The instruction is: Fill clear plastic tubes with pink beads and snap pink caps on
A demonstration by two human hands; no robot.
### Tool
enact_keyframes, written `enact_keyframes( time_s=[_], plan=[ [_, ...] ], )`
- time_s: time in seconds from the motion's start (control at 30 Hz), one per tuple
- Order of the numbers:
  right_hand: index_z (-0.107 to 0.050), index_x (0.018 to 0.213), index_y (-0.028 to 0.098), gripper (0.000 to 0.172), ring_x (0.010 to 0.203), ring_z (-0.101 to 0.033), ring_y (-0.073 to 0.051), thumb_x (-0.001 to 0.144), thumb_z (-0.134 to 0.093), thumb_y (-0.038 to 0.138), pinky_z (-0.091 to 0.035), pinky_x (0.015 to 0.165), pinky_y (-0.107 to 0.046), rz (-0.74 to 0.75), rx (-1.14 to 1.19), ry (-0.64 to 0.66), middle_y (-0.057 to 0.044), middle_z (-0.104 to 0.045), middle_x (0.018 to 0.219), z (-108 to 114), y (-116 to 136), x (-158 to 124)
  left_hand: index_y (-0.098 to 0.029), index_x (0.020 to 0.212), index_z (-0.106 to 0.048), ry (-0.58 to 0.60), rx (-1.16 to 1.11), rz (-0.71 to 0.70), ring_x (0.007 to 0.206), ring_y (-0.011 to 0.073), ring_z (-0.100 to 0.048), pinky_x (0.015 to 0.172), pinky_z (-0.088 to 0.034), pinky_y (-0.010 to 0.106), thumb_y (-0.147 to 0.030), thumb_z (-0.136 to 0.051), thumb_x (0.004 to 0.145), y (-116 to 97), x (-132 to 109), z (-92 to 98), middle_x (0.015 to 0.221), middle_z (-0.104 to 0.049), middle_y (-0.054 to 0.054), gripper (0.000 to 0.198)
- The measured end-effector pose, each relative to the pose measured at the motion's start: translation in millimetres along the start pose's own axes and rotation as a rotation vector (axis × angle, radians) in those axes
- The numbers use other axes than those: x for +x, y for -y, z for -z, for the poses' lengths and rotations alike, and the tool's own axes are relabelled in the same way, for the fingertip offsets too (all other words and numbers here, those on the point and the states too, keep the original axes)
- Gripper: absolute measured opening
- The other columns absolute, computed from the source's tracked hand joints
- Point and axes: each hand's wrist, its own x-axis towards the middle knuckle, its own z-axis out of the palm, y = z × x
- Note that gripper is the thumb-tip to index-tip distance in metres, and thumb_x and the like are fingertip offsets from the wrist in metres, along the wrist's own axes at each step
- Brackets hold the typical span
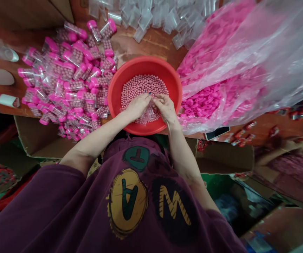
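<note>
A red plastic bowl (145, 130) stands in front of me, partly filled with small pink beads (138, 86). My left hand (138, 106) is over the beads, its fingers closed and their tips near my right hand. My right hand (165, 108) is closed in a pinch, thumb and fingers together. What the fingertips hold is too small and hidden to name. Just under the hands, clear plastic pieces (148, 116) lie on the beads, looking like small containers.
Left of the bowl is a heap of clear bottles with pink caps, filled with beads (75, 77). Empty clear containers (143, 19) lie behind. On the right a plastic bag (246, 66) holds pink caps (204, 100). A phone (217, 133) lies at the table edge; another person's arm (280, 151) is beyond.
</note>
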Motion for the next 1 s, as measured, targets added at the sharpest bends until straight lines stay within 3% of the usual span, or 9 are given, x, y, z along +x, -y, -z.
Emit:
enact_keyframes(
  time_s=[0.13,0.27,0.4,0.53,0.67,0.77,0.9,1.0],
  plan=[
    [-0.074,0.113,0.024,0.062,0.080,-0.073,-0.015,0.092,-0.070,0.082,-0.065,0.079,-0.033,0.084,0.057,-0.114,-0.004,-0.081,0.099,9,6,-28,-0.012,0.131,-0.074,-0.051,0.192,0.241,0.137,0.0358,-0.065,0.125,-0.049,0.050,-0.009,-0.047,0.103,8,17,26.9,0.142,-0.070,0.022,0.039],
    [-0.078,0.111,0.025,0.057,0.076,-0.073,-0.016,0.097,-0.068,0.080,-0.065,0.077,-0.036,0.188,-0.001,-0.374,-0.004,-0.082,0.098,43,-4,-67,-0.011,0.144,-0.068,-0.074,0.454,0.434,0.148,0.0366,-0.060,0.128,-0.047,0.051,-0.009,-0.025,0.109,17,40,46.5,0.157,-0.062,0.024,0.055],
    [-0.076,0.102,0.024,0.053,0.067,-0.067,-0.016,0.099,-0.065,0.076,-0.062,0.070,-0.035,0.103,-0.070,-0.652,-0.002,-0.076,0.086,91,-41,-92,-0.012,0.145,-0.067,-0.080,0.539,0.377,0.149,0.0350,-0.059,0.128,-0.049,0.051,-0.011,-0.022,0.112,14,61,31.9,0.156,-0.062,0.023,0.055],
    [-0.074,0.095,0.023,0.041,0.074,-0.068,-0.019,0.099,-0.064,0.063,-0.064,0.079,-0.040,-0.045,-0.156,-0.743,-0.002,-0.074,0.083,115,-82,-94,-0.009,0.140,-0.070,-0.007,0.485,0.273,0.145,0.0339,-0.063,0.126,-0.051,0.050,0.001,-0.029,0.104,-2,74,-4.0,0.154,-0.063,0.022,0.056],
    [-0.074,0.100,0.021,0.034,0.080,-0.070,-0.021,0.100,-0.063,0.054,-0.065,0.088,-0.044,-0.054,-0.216,-0.666,-0.004,-0.076,0.087,105,-94,-80,-0.014,0.128,-0.074,0.021,0.275,0.180,0.134,0.0332,-0.070,0.120,-0.057,0.050,0.008,-0.057,0.086,-2,80,-37.4,0.145,-0.069,0.019,0.050],
    [-0.074,0.111,0.022,0.039,0.086,-0.073,-0.023,0.106,-0.053,0.055,-0.066,0.089,-0.046,0.141,-0.263,-0.588,-0.008,-0.077,0.098,89,-77,-72,-0.014,0.116,-0.076,0.013,0.099,0.153,0.121,0.0320,-0.072,0.112,-0.059,0.048,0.003,-0.072,0.077,11,77,-44.9,0.125,-0.076,0.015,0.043],
    [-0.072,0.133,0.024,0.035,0.124,-0.071,-0.031,0.112,-0.047,0.038,-0.060,0.113,-0.057,0.451,-0.549,-0.403,-0.014,-0.074,0.131,61,-34,-64,-0.015,0.113,-0.079,-0.012,-0.038,0.083,0.107,0.0272,-0.072,0.103,-0.059,0.043,-0.017,-0.081,0.079,19,58,-26.8,0.110,-0.076,0.009,0.035],
    [-0.066,0.147,0.023,0.044,0.136,-0.064,-0.037,0.106,-0.053,0.025,-0.052,0.122,-0.066,0.471,-0.736,-0.140,-0.017,-0.068,0.149,33,-10,-54,-0.016,0.110,-0.080,0.011,-0.080,0.052,0.100,0.0238,-0.071,0.100,-0.057,0.040,-0.022,-0.080,0.080,13,38,-5.3,0.102,-0.076,0.006,0.030]
  ],
)
